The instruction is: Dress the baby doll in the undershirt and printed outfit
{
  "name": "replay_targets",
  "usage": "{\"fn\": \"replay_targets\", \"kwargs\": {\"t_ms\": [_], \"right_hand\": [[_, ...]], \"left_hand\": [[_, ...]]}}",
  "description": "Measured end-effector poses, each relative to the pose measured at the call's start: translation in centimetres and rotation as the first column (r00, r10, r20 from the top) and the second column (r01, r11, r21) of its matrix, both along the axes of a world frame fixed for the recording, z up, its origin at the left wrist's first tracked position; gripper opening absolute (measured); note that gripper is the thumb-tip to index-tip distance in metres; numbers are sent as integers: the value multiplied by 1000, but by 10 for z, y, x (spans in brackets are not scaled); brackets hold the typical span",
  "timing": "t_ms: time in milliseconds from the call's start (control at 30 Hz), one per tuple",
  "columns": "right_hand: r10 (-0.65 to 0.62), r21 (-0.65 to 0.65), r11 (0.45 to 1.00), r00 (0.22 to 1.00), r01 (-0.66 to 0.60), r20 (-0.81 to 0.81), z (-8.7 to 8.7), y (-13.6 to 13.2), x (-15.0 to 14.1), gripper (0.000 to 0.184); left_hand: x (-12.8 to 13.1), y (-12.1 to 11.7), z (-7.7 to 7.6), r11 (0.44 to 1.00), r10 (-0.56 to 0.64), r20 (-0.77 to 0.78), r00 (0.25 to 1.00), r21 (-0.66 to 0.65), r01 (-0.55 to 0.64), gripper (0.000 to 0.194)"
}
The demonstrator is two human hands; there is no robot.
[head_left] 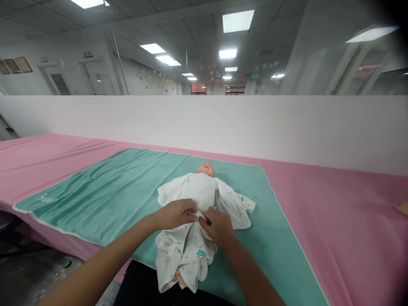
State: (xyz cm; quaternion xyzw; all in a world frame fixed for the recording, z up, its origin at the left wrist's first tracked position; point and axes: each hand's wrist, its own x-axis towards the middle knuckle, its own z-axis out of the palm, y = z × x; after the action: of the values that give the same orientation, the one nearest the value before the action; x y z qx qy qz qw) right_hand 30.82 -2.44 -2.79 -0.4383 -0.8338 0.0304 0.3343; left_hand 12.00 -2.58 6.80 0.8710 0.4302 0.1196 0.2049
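A baby doll [206, 168] lies on its back, its head away from me and its feet showing at the trouser cuffs. White baby clothes cover it: a jacket [199, 187] with the sleeves spread to both sides, and printed trousers [194, 250] on the legs. At the waist, my left hand [180, 213] pinches the white cloth with bent fingers. Close beside it, my right hand [218, 224] grips the same waist cloth between thumb and fingers. The fingertips hide part of the waistband.
Under the doll a green towel [108, 191] with a white edge is spread over a pink-covered table [334, 204]. Behind stands a low white wall [204, 123] with a mirror above. A yellowish object [402, 208] is at the far right edge.
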Motion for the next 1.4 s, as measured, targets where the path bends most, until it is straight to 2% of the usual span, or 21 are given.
{"fn": "replay_targets", "kwargs": {"t_ms": [67, 167, 267, 333, 400, 500, 567, 633, 767, 833, 900, 967, 1000, 1067, 1133, 1200, 1267, 1400], "right_hand": [[11, -23, 1000, 1000, -11, -4, 0, 0, 1, 32], [12, -68, 998, 999, -15, -38, 1, 1, 0, 28], [-58, -67, 997, 989, 49, -139, 1, 3, -1, 18], [-124, -78, 991, 965, 109, -230, -1, 5, -1, 14], [-173, -138, 981, 934, 135, -313, -4, 9, -1, 13], [-206, -259, 960, 895, 107, -395, -10, 17, -1, 10], [-206, -305, 950, 879, 74, -430, -10, 25, 0, 9], [-218, -317, 945, 875, 78, -433, -8, 35, 1, 7], [-302, -308, 932, 878, 190, -372, -2, 61, -1, 14], [-311, -312, 929, 880, 200, -359, -2, 72, -5, 13], [-318, -325, 926, 864, 194, -390, -6, 78, -9, 11], [-341, -344, 919, 824, 191, -453, -12, 79, -11, 12], [-346, -358, 917, 799, 177, -491, -14, 77, -11, 15], [-326, -390, 914, 775, 111, -541, -16, 74, -7, 20], [-281, -435, 900, 791, 20, -544, -15, 70, -2, 23], [-235, -476, 878, 818, -54, -526, -10, 66, 4, 26], [-184, -490, 866, 846, -101, -500, -2, 62, 7, 27], [-75, -448, 882, 897, -144, -436, 15, 54, 3, 29]], "left_hand": [[-1, 0, 1, 998, -45, -1, 999, -35, 45, 20], [-7, 6, -8, 997, -81, -46, 996, 5, 81, 16], [-18, 22, -27, 993, 36, -33, 999, 111, -32, 14], [-26, 37, -40, 974, 114, 54, 992, 191, -123, 10], [-32, 52, -53, 959, 143, 189, 971, 217, -184, 11], [-37, 68, -69, 970, 179, 362, 915, 89, -225, 19], [-39, 75, -75, 973, 210, 416, 885, 4, -232, 21], [-41, 82, -78, 964, 246, 452, 857, -24, -264, 23], [-39, 103, -77, 907, 378, 490, 786, -29, -419, 25], [-37, 113, -79, 884, 425, 520, 741, -62, -463, 24], [-37, 120, -82, 903, 411, 583, 701, -154, -402, 22], [-43, 122, -86, 933, 355, 641, 681, -292, -212, 23], [-49, 122, -87, 927, 323, 658, 680, -366, -86, 27], [-62, 120, -87, 860, 276, 666, 693, -493, 132, 34], [-75, 119, -85, 797, 249, 666, 703, -554, 242, 36], [-84, 118, -82, 782, 224, 672, 706, -556, 282, 34], [-86, 116, -78, 802, 177, 674, 717, -521, 292, 31], [-78, 110, -74, 920, 49, 595, 802, -340, 197, 36]]}}
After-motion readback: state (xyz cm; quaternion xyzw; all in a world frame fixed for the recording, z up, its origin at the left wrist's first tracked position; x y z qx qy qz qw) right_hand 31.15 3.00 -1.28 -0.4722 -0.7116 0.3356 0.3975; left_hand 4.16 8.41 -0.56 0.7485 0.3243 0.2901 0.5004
